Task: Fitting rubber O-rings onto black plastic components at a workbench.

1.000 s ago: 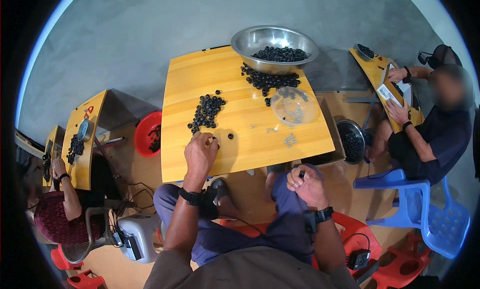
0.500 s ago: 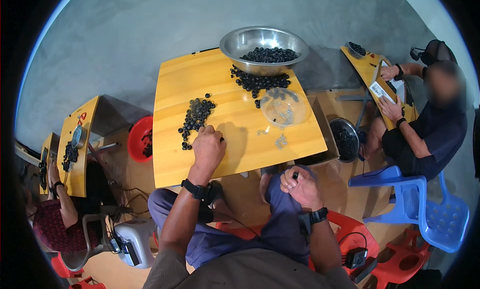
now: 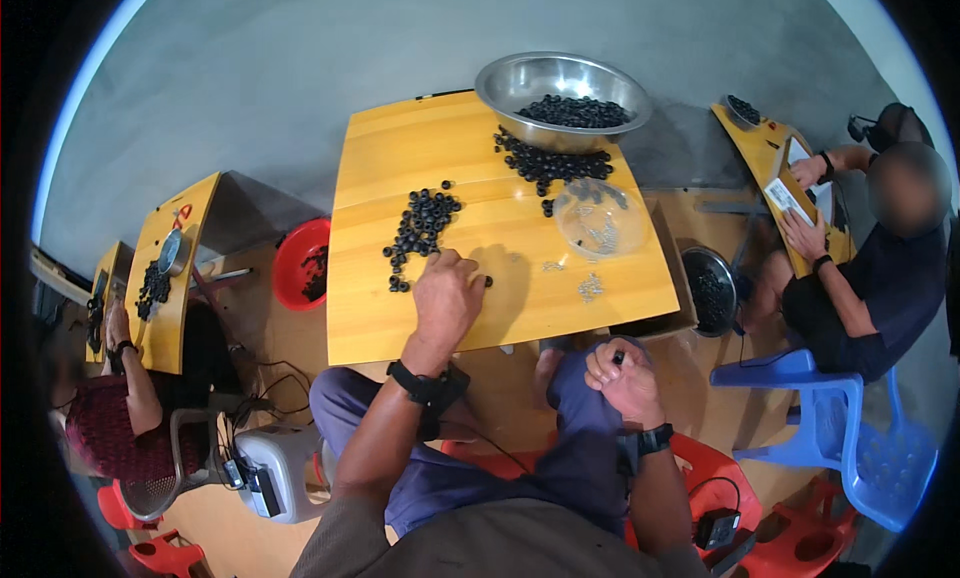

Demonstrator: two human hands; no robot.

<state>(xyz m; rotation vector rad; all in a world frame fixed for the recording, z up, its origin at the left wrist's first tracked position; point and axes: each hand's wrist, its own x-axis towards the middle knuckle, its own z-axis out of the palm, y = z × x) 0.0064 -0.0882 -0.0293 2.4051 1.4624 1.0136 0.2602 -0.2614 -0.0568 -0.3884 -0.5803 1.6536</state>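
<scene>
On the yellow wooden table (image 3: 400, 328), my left hand (image 3: 449, 296) rests palm down with its fingers curled in at the near end of a loose pile of small black ring-shaped pieces (image 3: 425, 223). Its fingertips are hidden, so what they grip does not show. One black ring (image 3: 488, 281) lies against the thumb side of that hand. Above my right thigh, my right hand (image 3: 628, 386) is closed, palm turned up, around a small black cylindrical piece (image 3: 618, 358) whose end shows between thumb and fingers.
A steel bowl (image 3: 495, 103) of black pieces stands at the far right, more pieces spilled before it. Nearby are a clear plastic tub (image 3: 570, 233) and small clear bits (image 3: 590, 288). A red basin (image 3: 290, 288) sits on the floor. Co-workers sit at tables on both sides.
The whole view has shifted, so the table appears further right. The black ring by my left hand stands out slightly further from it. My right hand keeps its grip on the black piece.
</scene>
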